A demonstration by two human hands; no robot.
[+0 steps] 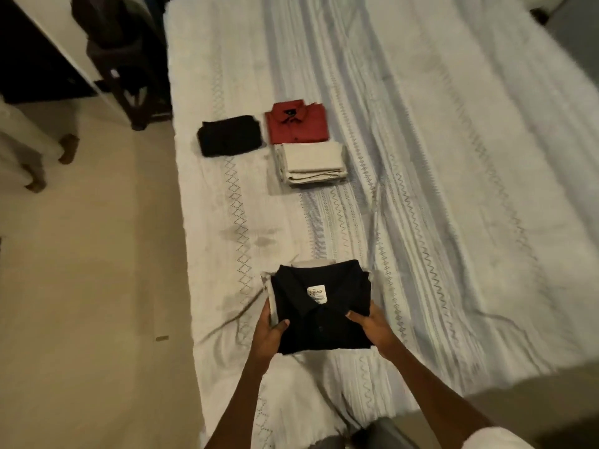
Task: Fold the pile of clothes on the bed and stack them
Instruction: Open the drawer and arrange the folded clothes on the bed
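Both hands' fingers (281,325) grip the black polo (319,307) by its side edges over bare bedspread (453,222).

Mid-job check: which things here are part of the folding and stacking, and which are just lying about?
Job: black polo shirt on a pale garment, held by left hand and right hand; red shirt; black garment; beige cloth; bed.
Lying about: wooden stool.

A home bedroom: a bed (421,157) with patterned bedspread.
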